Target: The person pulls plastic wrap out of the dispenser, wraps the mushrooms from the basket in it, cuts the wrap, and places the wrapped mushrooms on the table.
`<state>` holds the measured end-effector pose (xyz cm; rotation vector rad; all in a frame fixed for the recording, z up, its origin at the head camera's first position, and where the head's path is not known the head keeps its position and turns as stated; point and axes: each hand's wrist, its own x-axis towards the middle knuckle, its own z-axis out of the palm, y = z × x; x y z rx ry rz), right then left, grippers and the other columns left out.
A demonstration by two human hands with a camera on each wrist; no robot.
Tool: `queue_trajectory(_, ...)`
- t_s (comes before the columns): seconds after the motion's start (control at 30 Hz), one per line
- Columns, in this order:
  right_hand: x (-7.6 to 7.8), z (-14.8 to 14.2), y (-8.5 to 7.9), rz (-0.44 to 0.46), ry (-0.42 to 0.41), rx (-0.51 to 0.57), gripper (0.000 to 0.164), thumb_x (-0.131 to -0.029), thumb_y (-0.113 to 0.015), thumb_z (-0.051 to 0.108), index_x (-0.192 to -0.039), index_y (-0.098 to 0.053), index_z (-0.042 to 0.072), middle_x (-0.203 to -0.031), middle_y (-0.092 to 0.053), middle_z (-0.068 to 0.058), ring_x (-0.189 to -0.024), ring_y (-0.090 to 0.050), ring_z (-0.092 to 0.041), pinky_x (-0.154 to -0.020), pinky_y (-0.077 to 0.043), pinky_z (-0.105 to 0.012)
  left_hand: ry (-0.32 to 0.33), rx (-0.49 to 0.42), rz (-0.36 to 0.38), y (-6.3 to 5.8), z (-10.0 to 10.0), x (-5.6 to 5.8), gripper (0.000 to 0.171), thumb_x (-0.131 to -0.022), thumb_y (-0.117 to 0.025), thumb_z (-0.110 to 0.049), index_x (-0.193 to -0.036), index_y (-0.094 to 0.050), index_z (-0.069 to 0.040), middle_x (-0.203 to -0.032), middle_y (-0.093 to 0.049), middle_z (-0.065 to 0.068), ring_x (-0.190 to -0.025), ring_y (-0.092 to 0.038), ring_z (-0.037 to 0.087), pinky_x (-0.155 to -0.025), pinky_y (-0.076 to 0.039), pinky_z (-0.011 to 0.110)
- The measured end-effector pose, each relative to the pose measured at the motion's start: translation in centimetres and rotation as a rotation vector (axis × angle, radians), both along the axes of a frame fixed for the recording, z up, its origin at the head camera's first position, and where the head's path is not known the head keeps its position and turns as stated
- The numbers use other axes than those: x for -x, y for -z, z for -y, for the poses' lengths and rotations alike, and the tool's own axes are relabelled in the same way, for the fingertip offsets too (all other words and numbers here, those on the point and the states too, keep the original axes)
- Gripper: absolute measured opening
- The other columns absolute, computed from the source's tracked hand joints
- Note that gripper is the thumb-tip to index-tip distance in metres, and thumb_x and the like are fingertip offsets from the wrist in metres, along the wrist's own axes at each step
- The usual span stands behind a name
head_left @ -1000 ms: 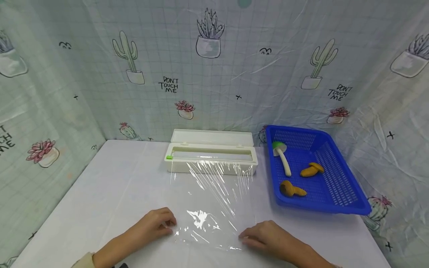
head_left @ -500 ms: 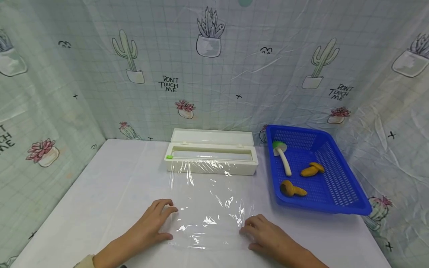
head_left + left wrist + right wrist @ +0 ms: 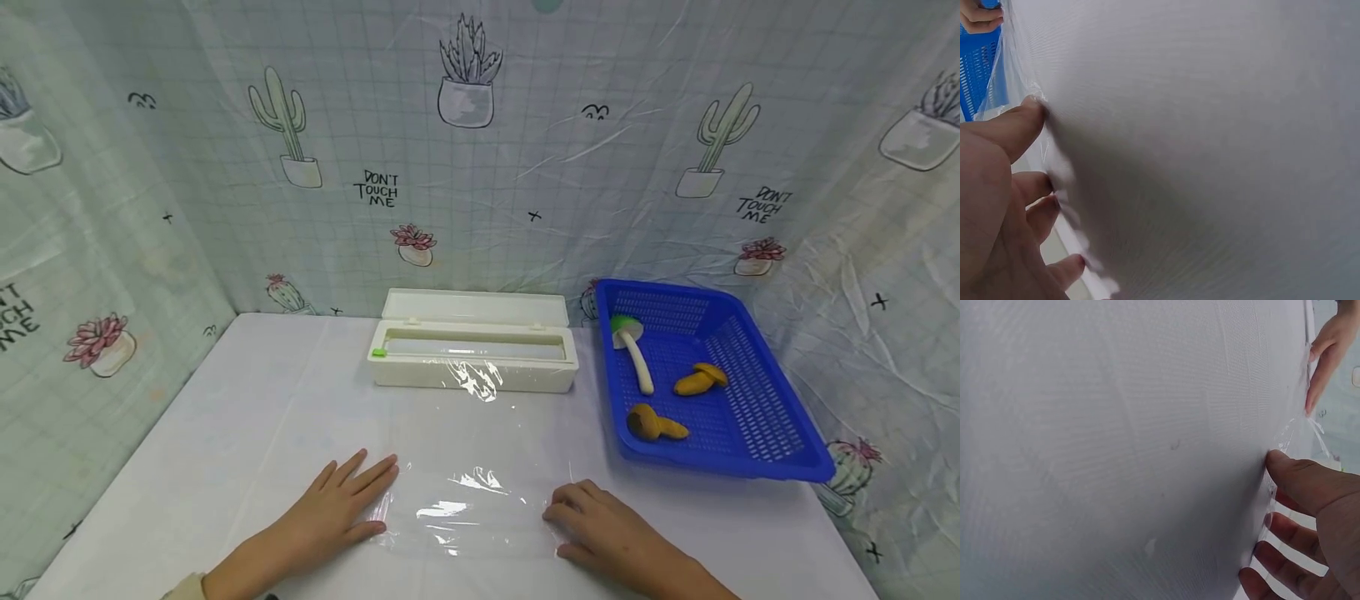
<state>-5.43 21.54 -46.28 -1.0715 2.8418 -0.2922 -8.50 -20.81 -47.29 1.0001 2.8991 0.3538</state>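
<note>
A sheet of clear cling film (image 3: 468,504) stretches from a white cling film dispenser (image 3: 540,380) toward me over the white table (image 3: 262,417). Spread flat, my left hand (image 3: 333,508) rests along the film's left edge, thumb and fingers apart. On the other side, my right hand (image 3: 607,533) touches the film's right edge with loosely bent fingers. In the right wrist view its thumb (image 3: 1282,464) and fingers stand apart, their tips on the surface. The left wrist view has the left thumb (image 3: 1022,125) at the film, fingertips down on the cloth.
The dispenser's lid (image 3: 476,308) stands raised, and a green slider (image 3: 378,352) sits at its left end. At right, a blue basket (image 3: 720,469) holds a green-capped toy mushroom (image 3: 637,367) and two brownish-yellow ones. A patterned curtain (image 3: 480,192) closes off the back and sides.
The left hand has gone from curled fingers to lying flat on the film's edge. The right hand has shifted slightly rightward, its fingers loosened. The film now lies lower and smoother.
</note>
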Motion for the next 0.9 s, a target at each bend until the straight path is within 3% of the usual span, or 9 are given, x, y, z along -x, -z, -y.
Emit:
queue_trajectory(0.3,0.1,-0.1,-0.3,-0.044,-0.036,-0.001,0.031,-0.098,-0.068,0.038,-0.125,-0.066,0.023,-0.124,-0.06,0.007,-0.116,-0.056,-0.015,-0.099,-0.053,-0.037,-0.014,-0.022,-0.022,-0.1,-0.2,-0.1,0.07,-0.098,-0.058,-0.055,-0.154,-0.045,-0.016,-0.161,-0.04,-0.002,-0.144,-0.037,0.044,-0.108,-0.031,0.072)
queue_trajectory(0.47,0.4,-0.5,-0.9,-0.086,-0.065,0.057,0.03,-0.094,-0.074,0.03,-0.122,-0.068,0.021,-0.121,-0.062,0.006,-0.113,-0.059,-0.016,-0.096,-0.055,-0.037,-0.007,-0.034,-0.02,-0.2,-0.2,-0.1,0.07,-0.097,-0.061,-0.055,-0.152,-0.048,-0.014,-0.158,-0.044,-0.001,-0.142,-0.04,0.045,-0.106,-0.033,0.073)
queue_trajectory(0.7,0.3,-1.8,-4.3,-0.137,-0.012,0.112,0.033,-0.089,-0.08,0.02,-0.12,-0.069,0.02,-0.117,-0.064,0.006,-0.107,-0.063,-0.014,-0.089,-0.058,-0.032,-0.011,-0.04,0.008,-0.4,-0.4,0.0,0.07,-0.096,-0.061,-0.056,-0.152,-0.049,-0.015,-0.158,-0.045,-0.001,-0.142,-0.04,0.046,-0.105,-0.032,0.075)
queue_trajectory(0.83,0.3,-3.0,-6.6,-0.283,-0.063,0.161,0.03,-0.089,-0.081,0.02,-0.117,-0.07,0.02,-0.113,-0.066,0.006,-0.101,-0.065,-0.014,-0.084,-0.06,-0.031,-0.012,-0.043,0.007,-0.2,-0.4,0.1,0.07,-0.096,-0.062,-0.055,-0.151,-0.049,-0.014,-0.157,-0.045,0.0,-0.142,-0.04,0.046,-0.104,-0.032,0.075)
queue_trajectory(0.9,0.6,-3.8,-7.7,-0.373,-0.07,0.178,0.02,-0.098,-0.071,0.032,-0.114,-0.071,0.021,-0.112,-0.067,0.007,-0.099,-0.066,-0.013,-0.081,-0.06,-0.031,-0.014,-0.048,0.002,-0.2,-0.4,0.1,0.07,-0.095,-0.064,-0.053,-0.151,-0.05,-0.014,-0.157,-0.046,0.0,-0.141,-0.04,0.046,-0.104,-0.032,0.076)
